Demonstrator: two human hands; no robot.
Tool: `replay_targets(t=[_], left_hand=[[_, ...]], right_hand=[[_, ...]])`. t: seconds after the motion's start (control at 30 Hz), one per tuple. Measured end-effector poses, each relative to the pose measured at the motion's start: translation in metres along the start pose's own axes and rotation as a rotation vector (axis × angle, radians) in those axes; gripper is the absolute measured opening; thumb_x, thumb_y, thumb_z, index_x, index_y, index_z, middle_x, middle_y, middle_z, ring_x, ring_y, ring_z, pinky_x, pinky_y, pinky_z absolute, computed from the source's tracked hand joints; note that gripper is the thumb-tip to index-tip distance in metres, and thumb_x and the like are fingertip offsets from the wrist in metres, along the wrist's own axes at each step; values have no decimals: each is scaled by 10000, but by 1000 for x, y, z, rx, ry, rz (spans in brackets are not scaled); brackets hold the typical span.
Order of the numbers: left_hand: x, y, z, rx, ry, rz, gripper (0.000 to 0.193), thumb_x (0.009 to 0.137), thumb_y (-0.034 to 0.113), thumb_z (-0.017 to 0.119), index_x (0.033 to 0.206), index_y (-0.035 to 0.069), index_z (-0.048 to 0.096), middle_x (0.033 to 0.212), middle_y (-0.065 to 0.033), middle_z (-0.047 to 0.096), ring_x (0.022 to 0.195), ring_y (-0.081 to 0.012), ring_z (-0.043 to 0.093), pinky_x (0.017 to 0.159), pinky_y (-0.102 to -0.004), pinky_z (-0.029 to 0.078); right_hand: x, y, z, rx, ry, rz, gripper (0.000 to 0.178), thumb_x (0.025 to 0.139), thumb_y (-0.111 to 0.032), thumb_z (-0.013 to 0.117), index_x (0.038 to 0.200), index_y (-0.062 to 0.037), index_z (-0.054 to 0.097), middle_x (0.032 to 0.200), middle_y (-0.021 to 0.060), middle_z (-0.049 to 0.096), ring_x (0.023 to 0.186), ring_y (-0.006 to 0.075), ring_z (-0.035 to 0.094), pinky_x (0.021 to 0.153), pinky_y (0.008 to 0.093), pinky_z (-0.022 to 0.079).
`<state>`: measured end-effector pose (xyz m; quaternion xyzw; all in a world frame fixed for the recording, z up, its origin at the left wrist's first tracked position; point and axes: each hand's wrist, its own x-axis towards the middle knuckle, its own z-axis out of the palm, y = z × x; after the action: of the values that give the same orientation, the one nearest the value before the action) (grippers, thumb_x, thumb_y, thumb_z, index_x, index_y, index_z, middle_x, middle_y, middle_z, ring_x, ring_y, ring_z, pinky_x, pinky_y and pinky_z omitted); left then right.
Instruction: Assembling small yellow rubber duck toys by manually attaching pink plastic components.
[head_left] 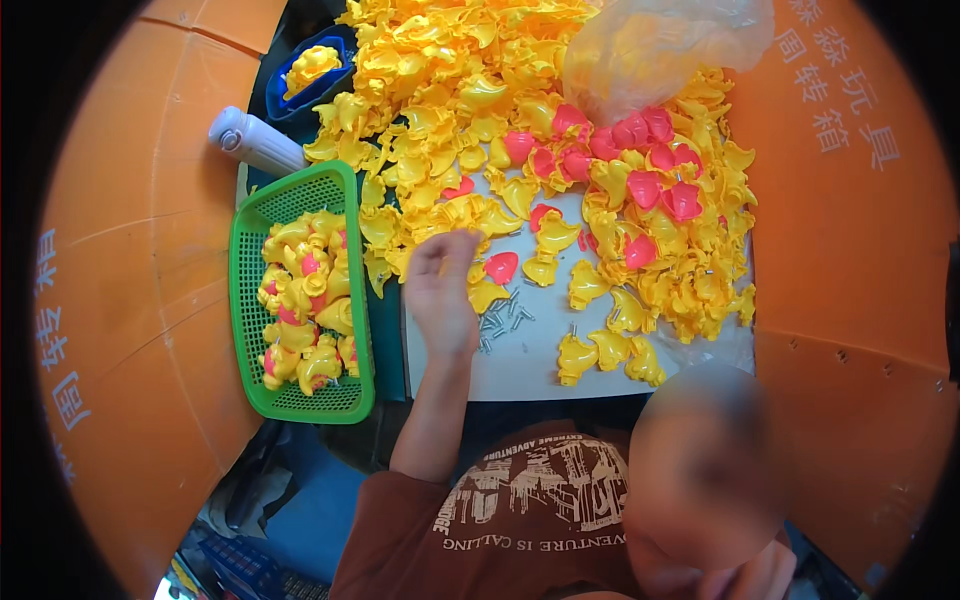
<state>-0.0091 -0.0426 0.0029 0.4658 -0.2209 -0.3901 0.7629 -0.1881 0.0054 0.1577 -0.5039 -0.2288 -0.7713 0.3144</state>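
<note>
My left hand (443, 300) is over the near left part of the work surface, at the edge of a heap of yellow curved plastic shells (440, 150). Its fingers are bent and pressed together, and their tips meet the yellow parts; what they hold, if anything, is hidden. Small metal screws (500, 322) lie loose just right of my wrist. Beside them are a pink plastic piece (501, 267) and a few yellow shells (606, 350). My right hand (765, 575) is drawn back at the lower right, away from the parts, its fingers curled and partly cut off.
On the left stands a green basket (362, 330) holding yellow and pink assembled pieces. Behind it are a white bottle (260, 140) and a blue container (345, 75) with yellow parts. A clear plastic bag (665, 50) covers the far heap. Orange panels (850, 250) flank both sides.
</note>
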Motion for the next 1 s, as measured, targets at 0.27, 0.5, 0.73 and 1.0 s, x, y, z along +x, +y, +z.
replay_targets(t=[0.27, 0.5, 0.73, 1.0], left_hand=[[26, -12, 13, 1117, -304, 402, 79, 775, 33, 638, 814, -17, 591, 776, -126, 580, 710, -240, 597, 639, -296, 464], [48, -21, 37, 1329, -469, 504, 71, 759, 59, 634, 804, 15, 600, 803, -126, 588, 751, -303, 583, 658, -368, 454], [73, -8, 35, 1578, -514, 463, 118, 739, 129, 657, 798, 33, 622, 773, -122, 592, 757, -304, 583, 671, -394, 445], [17, -12, 35, 1700, -674, 334, 291, 615, 293, 761, 801, 92, 662, 807, -67, 554, 825, -248, 536, 727, -373, 378]], right_hand=[[1, -18, -2, 301, 147, 425, 148, 830, -23, 574, 923, -73, 471, 946, 65, 482, 945, 229, 515, 789, 298, 466], [-3, -23, -11, 293, 253, 176, 169, 829, -55, 589, 903, -69, 437, 885, 93, 472, 899, 235, 514, 786, 307, 475], [-4, -42, -36, 226, 245, 302, 153, 835, -55, 580, 903, -66, 443, 901, 94, 460, 917, 233, 515, 796, 303, 473], [8, -45, -50, 165, 361, 379, 132, 841, -36, 553, 854, -69, 425, 859, 79, 468, 854, 236, 528, 758, 303, 467]])
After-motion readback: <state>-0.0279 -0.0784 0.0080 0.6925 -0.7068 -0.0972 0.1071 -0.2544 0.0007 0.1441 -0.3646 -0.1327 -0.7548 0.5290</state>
